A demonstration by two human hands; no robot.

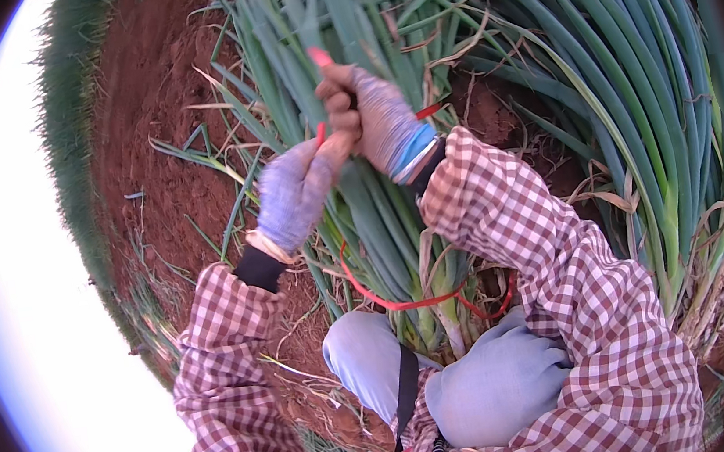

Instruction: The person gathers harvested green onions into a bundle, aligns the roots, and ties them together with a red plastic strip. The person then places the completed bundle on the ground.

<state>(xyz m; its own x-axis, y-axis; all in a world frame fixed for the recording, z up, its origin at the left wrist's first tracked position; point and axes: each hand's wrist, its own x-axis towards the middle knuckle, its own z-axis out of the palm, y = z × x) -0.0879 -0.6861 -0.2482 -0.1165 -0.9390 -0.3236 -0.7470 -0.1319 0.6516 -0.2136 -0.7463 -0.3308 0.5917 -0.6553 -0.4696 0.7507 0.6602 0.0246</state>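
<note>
A thick bundle of green onions (372, 225) lies before me, its leaves towards the top of the view and its pale bases at my knees. Both my gloved hands meet above the leaves. Short ends of a red plastic tie (321, 135) stick out from the fingers of my left hand (305, 185) and my right hand (370, 112), each closed on the tie. More red showing by my right wrist suggests that the tie passes around the leaves. A loose red strip (403, 304) lies across the lower stalks. The fingertips are partly blurred.
Another large pile of green onions (640, 97) lies at the right, roots towards me. Reddish soil (152, 116) with loose leaves and dry scraps extends to the left, bordered by a green grassy strip (71, 137). My bent knees (492, 391) are close against the bundle's base.
</note>
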